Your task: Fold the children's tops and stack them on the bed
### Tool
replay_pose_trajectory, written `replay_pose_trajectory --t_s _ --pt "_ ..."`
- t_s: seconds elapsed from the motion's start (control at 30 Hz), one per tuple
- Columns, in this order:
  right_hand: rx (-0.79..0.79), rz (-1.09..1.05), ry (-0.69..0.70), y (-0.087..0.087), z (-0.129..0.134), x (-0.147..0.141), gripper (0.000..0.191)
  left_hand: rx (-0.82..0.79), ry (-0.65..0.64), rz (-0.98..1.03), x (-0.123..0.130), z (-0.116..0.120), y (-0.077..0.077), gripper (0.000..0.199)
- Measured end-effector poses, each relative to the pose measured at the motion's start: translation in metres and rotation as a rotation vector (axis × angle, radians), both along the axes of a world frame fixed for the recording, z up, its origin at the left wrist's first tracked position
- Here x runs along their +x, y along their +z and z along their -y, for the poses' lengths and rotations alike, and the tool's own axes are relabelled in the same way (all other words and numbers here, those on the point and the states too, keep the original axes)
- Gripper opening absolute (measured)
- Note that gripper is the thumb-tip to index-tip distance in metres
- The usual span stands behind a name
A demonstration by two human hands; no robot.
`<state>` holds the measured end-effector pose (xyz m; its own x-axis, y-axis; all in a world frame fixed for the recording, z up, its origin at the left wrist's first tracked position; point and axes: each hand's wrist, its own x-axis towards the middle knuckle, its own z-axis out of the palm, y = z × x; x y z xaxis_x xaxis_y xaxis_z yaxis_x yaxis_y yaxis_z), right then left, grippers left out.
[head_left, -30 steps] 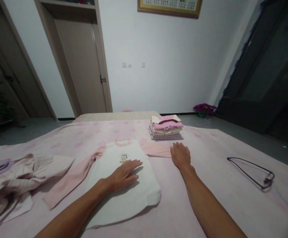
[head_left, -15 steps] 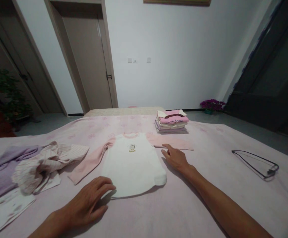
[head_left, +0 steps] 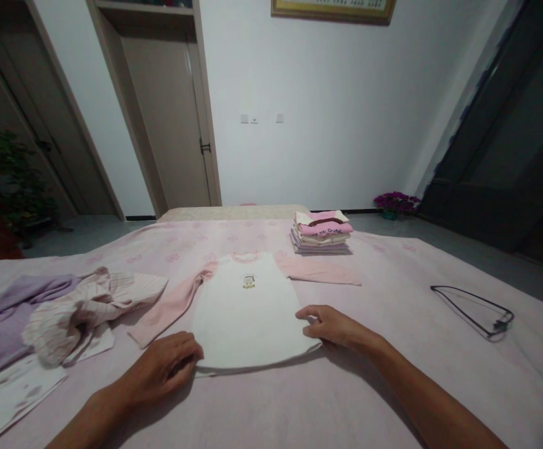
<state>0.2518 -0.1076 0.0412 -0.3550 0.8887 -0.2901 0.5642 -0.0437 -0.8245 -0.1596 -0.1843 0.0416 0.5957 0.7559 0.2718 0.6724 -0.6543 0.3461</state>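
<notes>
A small white shirt (head_left: 248, 318) with pink sleeves lies spread flat, front up, its neck pointing away from me. The left sleeve slants toward me, and the right one stretches out to the side. My left hand (head_left: 171, 362) is closed at the shirt's lower left corner, fingertips pressed together on the hem. At the lower right corner, my right hand (head_left: 327, 325) has the hem between thumb and fingers, the index finger stretched over the fabric.
Crumpled purple and striped clothes (head_left: 79, 312) lie at the left. Beyond the shirt stands a folded clothes stack (head_left: 322, 234). A black wire-like frame (head_left: 475, 308) rests at the right on the pink sheet (head_left: 393, 324).
My right hand has come from the right sleeve down to the lower right corner, where the folded hem is now spread out. My left hand's fingers have closed at the left corner.
</notes>
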Motion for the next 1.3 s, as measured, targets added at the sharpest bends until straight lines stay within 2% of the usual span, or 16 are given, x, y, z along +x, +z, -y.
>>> replay_pose_trajectory --t_s 0.07,0.13,0.23,0.3,0.37,0.43,0.5,0.57,0.67,0.8,1.0,1.2,1.3 --pt "0.049 0.119 0.003 0.006 -0.009 0.007 0.039 -0.039 -0.008 -0.009 0.003 -0.003 0.006 0.029" --pt "0.219 0.245 -0.055 0.012 -0.023 0.009 0.029 -0.043 0.014 -0.021 0.011 -0.007 0.013 0.037" --pt "0.483 0.345 -0.149 0.016 -0.043 -0.005 0.024 -0.029 0.07 -0.02 0.033 -0.02 0.018 0.038" --pt "0.579 0.366 -0.164 0.013 -0.051 -0.021 0.023 0.003 0.101 -0.013 0.05 -0.031 0.014 0.034" --pt "0.628 0.402 -0.147 0.006 -0.054 -0.035 0.022 0.049 0.114 -0.038 0.063 -0.041 0.002 0.036" --pt "0.667 0.479 -0.123 -0.003 -0.053 -0.046 0.021 0.066 0.114 -0.115 0.07 -0.048 -0.012 0.049" --pt "0.707 0.58 -0.111 -0.011 -0.051 -0.05 0.021 0.033 0.118 -0.202 0.071 -0.051 -0.026 0.061" --pt "0.734 0.668 -0.102 -0.015 -0.048 -0.052 0.021 -0.019 0.123 -0.256 0.068 -0.05 -0.034 0.064" --pt "0.747 0.753 -0.077 -0.014 -0.046 -0.055 0.021 -0.049 0.124 -0.28 0.063 -0.048 -0.037 0.062" --pt "0.769 0.835 -0.061 -0.011 -0.047 -0.061 0.025 -0.044 0.131 -0.3 0.063 -0.047 -0.034 0.062" --pt "0.808 0.801 -0.078 -0.021 -0.051 -0.06 0.019 -0.042 0.141 -0.312 0.065 -0.046 -0.032 0.06" --pt "0.806 0.553 -0.228 -0.035 -0.059 -0.045 0.018 -0.035 0.134 -0.294 0.063 -0.047 -0.035 0.059" --pt "0.817 0.465 -0.257 -0.038 -0.062 -0.04 0.017 -0.033 0.135 -0.297 0.063 -0.047 -0.036 0.058"
